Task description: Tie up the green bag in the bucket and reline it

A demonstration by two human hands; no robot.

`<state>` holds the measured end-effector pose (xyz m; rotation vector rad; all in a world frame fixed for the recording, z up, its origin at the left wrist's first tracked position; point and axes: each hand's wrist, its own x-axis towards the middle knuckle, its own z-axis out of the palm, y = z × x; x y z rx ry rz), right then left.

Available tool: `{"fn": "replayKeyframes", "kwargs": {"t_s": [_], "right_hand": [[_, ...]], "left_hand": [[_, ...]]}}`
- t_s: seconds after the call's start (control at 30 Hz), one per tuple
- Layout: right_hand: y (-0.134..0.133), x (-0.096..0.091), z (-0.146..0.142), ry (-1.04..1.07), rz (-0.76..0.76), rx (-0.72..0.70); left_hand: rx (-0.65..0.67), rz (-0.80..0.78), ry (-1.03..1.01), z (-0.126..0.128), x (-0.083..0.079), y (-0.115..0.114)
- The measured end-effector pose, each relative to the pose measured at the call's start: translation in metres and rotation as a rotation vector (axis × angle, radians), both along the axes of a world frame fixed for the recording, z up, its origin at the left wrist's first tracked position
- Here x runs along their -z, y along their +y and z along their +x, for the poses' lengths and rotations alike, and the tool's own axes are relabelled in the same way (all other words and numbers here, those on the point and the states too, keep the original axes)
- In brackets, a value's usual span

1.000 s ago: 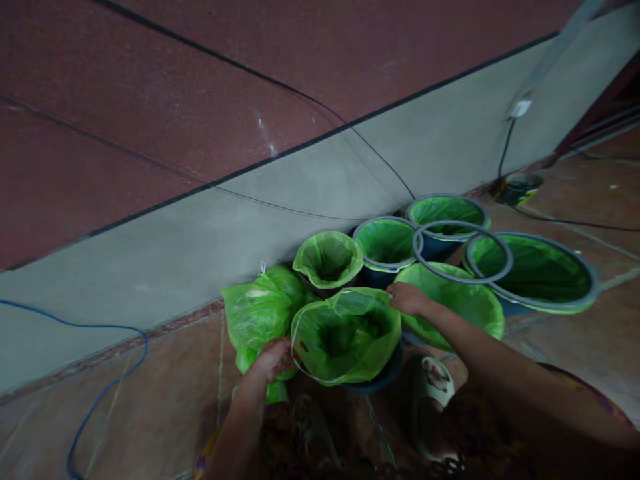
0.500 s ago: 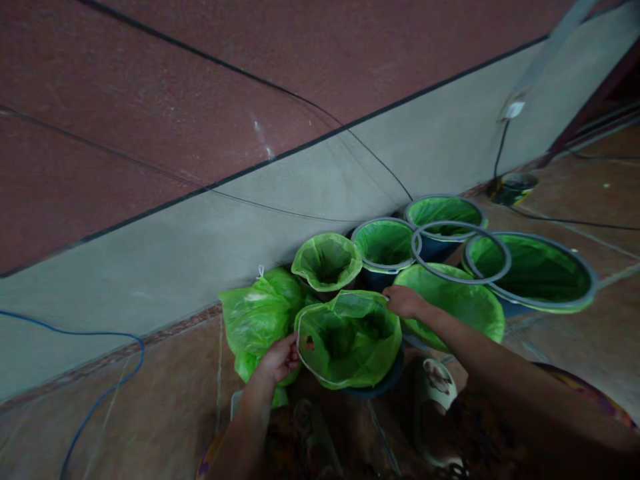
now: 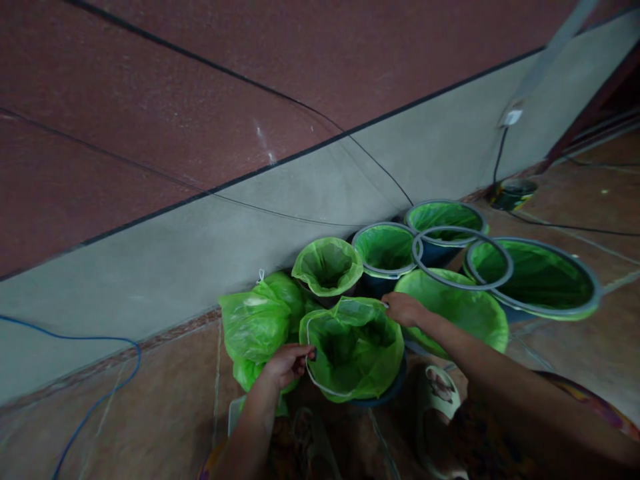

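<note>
At lower centre, the green bag (image 3: 355,350) lines a bucket (image 3: 383,392) on the floor (image 3: 165,400). Your left hand (image 3: 287,363) and right hand (image 3: 403,308) each keep a pinched grip on its rim. It looks like thin, light, slippery film, probably tear-prone: hold the folded rim.

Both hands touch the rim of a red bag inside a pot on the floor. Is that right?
No, the bag is green, not red. The head view shows the left hand and the right hand touching the rim of the green bag inside a pot on the floor.
</note>
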<state>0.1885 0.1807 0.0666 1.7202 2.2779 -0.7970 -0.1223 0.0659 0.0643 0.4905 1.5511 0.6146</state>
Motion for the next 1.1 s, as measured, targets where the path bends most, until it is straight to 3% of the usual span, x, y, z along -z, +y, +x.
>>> {"fn": "replayKeyframes", "kwargs": {"t_s": [0.23, 0.5, 1.1], "right_hand": [[-0.001, -0.004, -0.004, 0.008, -0.003, -0.007], [-0.001, -0.006, -0.004, 0.015, -0.009, 0.003], [-0.001, -0.011, -0.007, 0.016, -0.003, 0.003]], "left_hand": [[0.113, 0.05, 0.218, 0.012, 0.002, 0.0], [0.15, 0.149, 0.489, 0.018, 0.014, 0.004], [-0.024, 0.186, 0.402, 0.011, 0.01, 0.007]]}}
